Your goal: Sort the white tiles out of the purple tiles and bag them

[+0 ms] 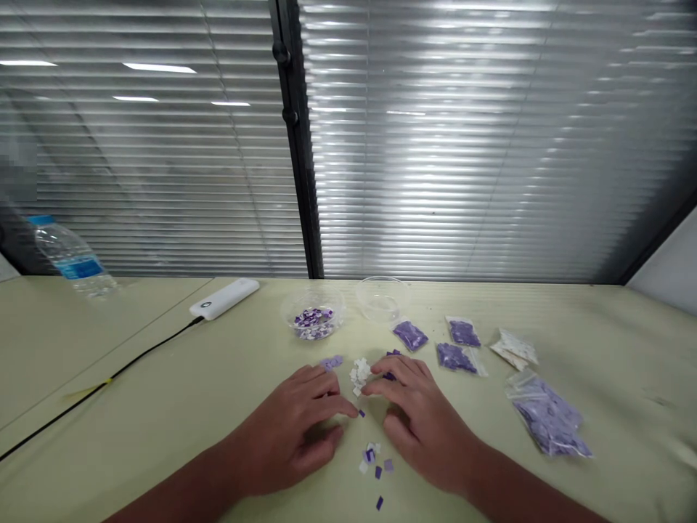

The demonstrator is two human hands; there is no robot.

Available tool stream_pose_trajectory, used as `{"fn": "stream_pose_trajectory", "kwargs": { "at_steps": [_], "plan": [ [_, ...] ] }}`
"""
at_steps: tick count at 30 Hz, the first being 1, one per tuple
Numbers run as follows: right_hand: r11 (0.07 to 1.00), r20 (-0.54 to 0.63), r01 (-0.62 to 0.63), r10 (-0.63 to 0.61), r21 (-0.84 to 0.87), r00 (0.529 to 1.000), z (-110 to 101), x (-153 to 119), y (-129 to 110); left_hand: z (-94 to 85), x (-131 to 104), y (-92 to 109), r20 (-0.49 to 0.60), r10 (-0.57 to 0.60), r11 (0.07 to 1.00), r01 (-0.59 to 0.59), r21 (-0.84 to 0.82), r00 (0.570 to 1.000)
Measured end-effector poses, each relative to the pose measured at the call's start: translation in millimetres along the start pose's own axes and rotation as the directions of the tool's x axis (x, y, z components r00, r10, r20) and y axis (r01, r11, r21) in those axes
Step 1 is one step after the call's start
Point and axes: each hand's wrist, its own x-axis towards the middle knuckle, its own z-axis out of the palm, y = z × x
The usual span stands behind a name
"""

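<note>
My left hand (302,428) is palm down over the table with its index finger stretched out and thumb apart. Its index fingertip is beside a small dark purple tile (362,413). Fingers spread, my right hand (417,418) reaches to the edge of a small pile of white tiles (360,372). Beyond my left hand lies a light purple pile of tiles (332,362). Dark purple tiles (393,354) are partly hidden behind my right fingers. Between my wrists, mixed loose tiles (370,455) lie scattered in white, light purple and dark purple.
A clear round tub (285,312) holds mixed tiles, next to another clear tub (382,298). Small bags of purple tiles (410,335) and a larger bag (549,418) lie to the right. A white power bank (226,298) with a black cable and a water bottle (73,258) are left.
</note>
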Motion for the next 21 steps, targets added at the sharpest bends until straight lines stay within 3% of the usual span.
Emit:
{"fn": "stream_pose_trajectory", "kwargs": {
  "at_steps": [6,13,15,18,21],
  "plan": [
    [0.993,0.015,0.114,-0.114,0.024,0.993,1,0,1,1.0,0,-2,-0.007,-0.025,1.0,0.025,-0.001,1.0],
    [0.978,-0.199,-0.115,0.079,-0.176,0.977,1,1,14,-2.4,-4,8,0.029,0.079,0.989,-0.075,-0.125,0.996],
    [0.986,-0.162,-0.073,0.048,-0.148,0.986,-1,1,13,-2.5,-4,11,0.056,0.096,0.986,-0.087,-0.143,0.994],
    [0.994,-0.019,0.075,-0.077,-0.078,0.997,-1,0,8,-2.4,-5,12,0.058,0.102,0.984,-0.093,-0.15,0.993],
    [0.991,-0.038,0.039,-0.045,-0.129,0.998,-1,1,8,-2.3,-5,13,0.064,0.099,0.986,-0.089,-0.142,0.993]
  ]
}}
